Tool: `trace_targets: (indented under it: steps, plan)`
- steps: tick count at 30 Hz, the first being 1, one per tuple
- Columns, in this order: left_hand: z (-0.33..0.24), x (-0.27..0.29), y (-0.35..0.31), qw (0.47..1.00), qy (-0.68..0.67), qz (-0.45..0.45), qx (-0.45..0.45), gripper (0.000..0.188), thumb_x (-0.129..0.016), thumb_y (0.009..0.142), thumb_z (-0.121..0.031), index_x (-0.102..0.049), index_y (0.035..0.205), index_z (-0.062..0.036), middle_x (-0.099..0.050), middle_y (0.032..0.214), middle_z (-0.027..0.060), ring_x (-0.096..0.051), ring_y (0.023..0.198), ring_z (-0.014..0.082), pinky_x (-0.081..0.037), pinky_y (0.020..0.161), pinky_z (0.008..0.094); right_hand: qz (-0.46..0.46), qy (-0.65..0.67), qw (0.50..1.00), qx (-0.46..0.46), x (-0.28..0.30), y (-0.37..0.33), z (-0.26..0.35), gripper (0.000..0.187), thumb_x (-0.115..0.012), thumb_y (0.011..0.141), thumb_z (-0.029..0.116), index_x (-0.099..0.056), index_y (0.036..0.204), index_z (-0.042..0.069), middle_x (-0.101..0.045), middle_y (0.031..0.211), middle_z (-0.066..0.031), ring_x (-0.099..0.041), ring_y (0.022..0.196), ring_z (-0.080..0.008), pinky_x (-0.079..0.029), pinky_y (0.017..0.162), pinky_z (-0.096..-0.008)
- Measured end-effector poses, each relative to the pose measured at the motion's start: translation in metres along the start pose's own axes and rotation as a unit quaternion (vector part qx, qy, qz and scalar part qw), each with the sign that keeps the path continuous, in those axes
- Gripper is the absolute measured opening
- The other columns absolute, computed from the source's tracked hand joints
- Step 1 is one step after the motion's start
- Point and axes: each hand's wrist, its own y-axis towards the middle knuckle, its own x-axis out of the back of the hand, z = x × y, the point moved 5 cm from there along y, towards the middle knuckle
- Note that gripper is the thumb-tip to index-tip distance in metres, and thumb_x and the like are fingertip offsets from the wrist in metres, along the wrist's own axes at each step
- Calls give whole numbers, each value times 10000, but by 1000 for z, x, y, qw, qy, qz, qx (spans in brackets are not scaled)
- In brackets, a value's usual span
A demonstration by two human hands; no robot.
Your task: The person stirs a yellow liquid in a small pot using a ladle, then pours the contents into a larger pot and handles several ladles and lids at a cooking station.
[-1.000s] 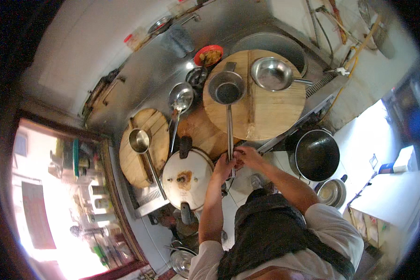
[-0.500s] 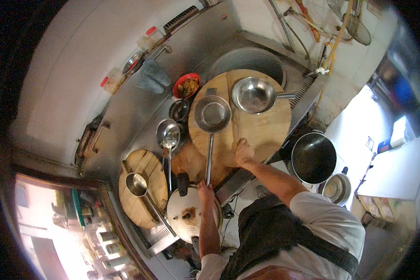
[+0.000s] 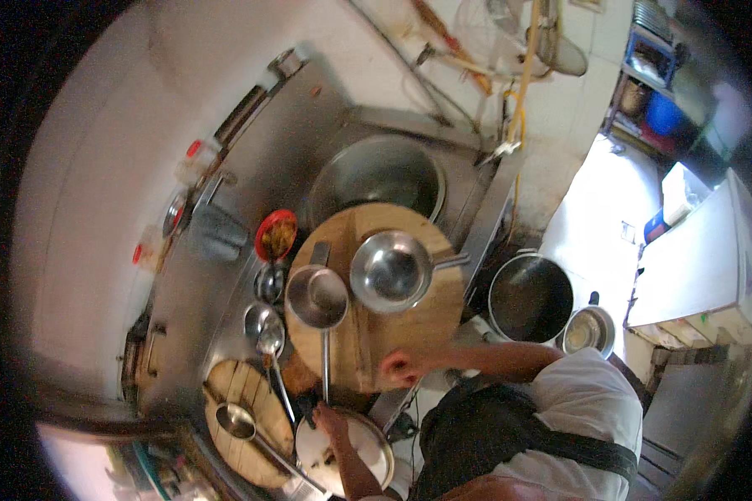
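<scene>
My left hand (image 3: 334, 424) is closed around the handle end of a long-handled metal ladle (image 3: 317, 298). The ladle's wide bowl lies over a round wooden lid (image 3: 426, 330). Close under that hand is a pale round pot lid (image 3: 361, 442) with a black handle. My right hand (image 3: 401, 367) is curled into a fist at the near edge of the wooden lid, beside its raised slat; whatever it holds, if anything, is hidden. A steel pan (image 3: 391, 271) with a short handle rests on the wooden lid, above my right hand.
A big metal pot (image 3: 376, 179) stands behind the wooden lid. To the left are a red bowl of food (image 3: 276, 235), a ladle with white contents (image 3: 269, 336) and a smaller wooden lid (image 3: 263, 426) with another ladle. A dark deep pot (image 3: 530, 296) is at the right.
The view has swung, so the worktop sits lower and further left. My right fist has drawn back toward the near edge of the wooden lid. My left hand stays at the ladle's handle.
</scene>
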Motion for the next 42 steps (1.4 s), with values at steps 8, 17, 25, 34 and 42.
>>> trace_targets:
  steps: [8,17,25,34,42]
  plan:
    - [-131,67,-65,969,202,-133,-55,457,-600,735,-118,-464,1162,-29,-452,1120,185,-418,1049,361,-339,898,456,-786,-376,446,204,363,-340,326,383,-571,796,139,-464,1129,-16,-591,936,-182,-577,892,-245,-459,747,-323]
    - [-187,14,-24,879,133,-353,-293,306,-507,806,-203,-505,1056,-27,-491,1042,164,-469,937,322,-394,799,435,-676,-225,594,374,450,-321,384,420,-597,813,160,-457,1194,53,-514,795,-19,-473,693,-104,-434,638,-267]
    - [-350,61,-75,901,-368,-19,-228,283,-553,806,-144,-511,1075,-69,-406,1224,109,-404,1105,294,-362,867,453,-690,-411,399,443,352,-327,429,480,-516,877,148,-349,1305,12,-541,1073,-77,-504,902,-151,-411,801,-258]
    - [-624,112,-211,615,-510,169,-577,552,-477,902,-288,-244,1349,-60,-412,1288,126,-439,1124,213,-385,911,330,-627,-487,530,298,214,-264,389,453,-479,888,157,-345,1314,81,-535,931,-210,-546,791,-312,-436,720,-355]
    - [-656,53,-218,538,-733,253,-330,252,-427,910,-383,-357,902,-141,-383,661,1,-383,525,121,-422,568,340,-433,-525,675,283,182,-239,308,459,-587,784,42,-463,1223,94,-541,1022,-193,-533,918,-359,-435,791,-375]
